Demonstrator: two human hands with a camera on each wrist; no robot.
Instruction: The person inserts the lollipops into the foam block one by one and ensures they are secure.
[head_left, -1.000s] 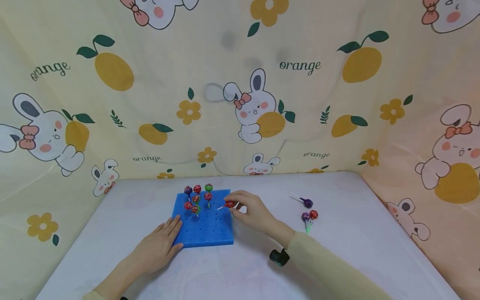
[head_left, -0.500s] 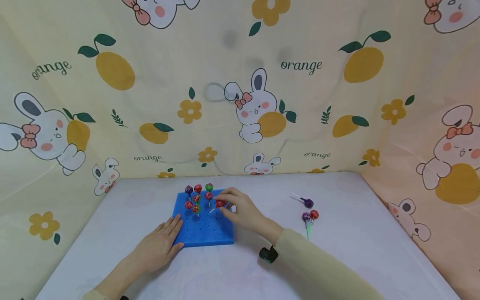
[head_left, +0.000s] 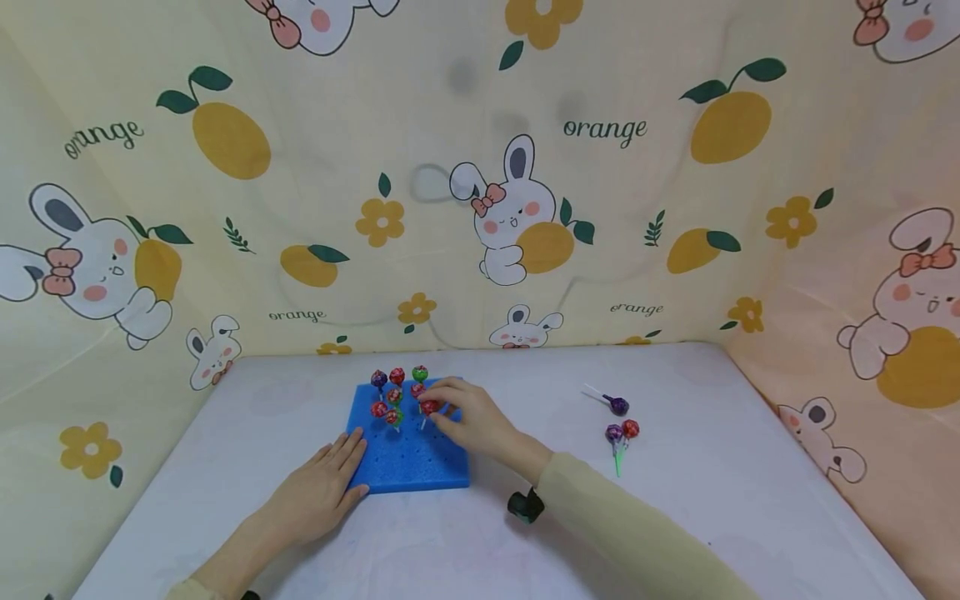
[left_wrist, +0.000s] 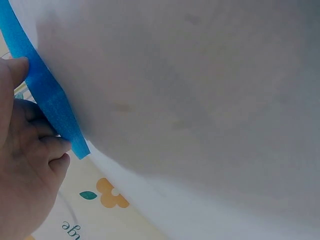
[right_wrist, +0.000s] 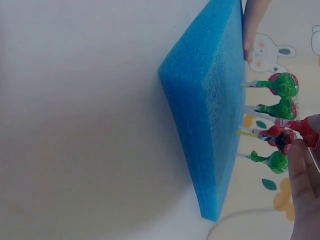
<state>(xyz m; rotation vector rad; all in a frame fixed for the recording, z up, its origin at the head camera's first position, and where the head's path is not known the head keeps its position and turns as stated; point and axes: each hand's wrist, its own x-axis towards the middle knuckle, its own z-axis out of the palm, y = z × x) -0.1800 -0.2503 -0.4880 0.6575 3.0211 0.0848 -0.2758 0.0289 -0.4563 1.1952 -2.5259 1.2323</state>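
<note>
A blue foam board (head_left: 408, 462) with rows of small holes lies on the table, and several wrapped lollipops (head_left: 379, 409) stand upright in its back part. My left hand (head_left: 318, 487) rests with straight fingers along the board's left edge; the left wrist view shows its fingers (left_wrist: 57, 146) against the board's side. Over the board, my right hand (head_left: 480, 421) pinches a red lollipop (head_left: 428, 407) by its candy head, stick slanting down towards the holes. In the right wrist view that red lollipop (right_wrist: 304, 131) overlaps the standing ones.
To the right on the white table (head_left: 570, 533) lie a dark purple lollipop (head_left: 618, 406), a lighter purple lollipop (head_left: 614, 432) and a red-orange lollipop (head_left: 631, 428). A printed cloth (head_left: 420, 275) with rabbits and oranges hangs behind and at both sides.
My right hand has moved left over the board with the red lollipop, whose stick has tilted from nearly flat to steeper. My left hand has stayed at the board's edge.
</note>
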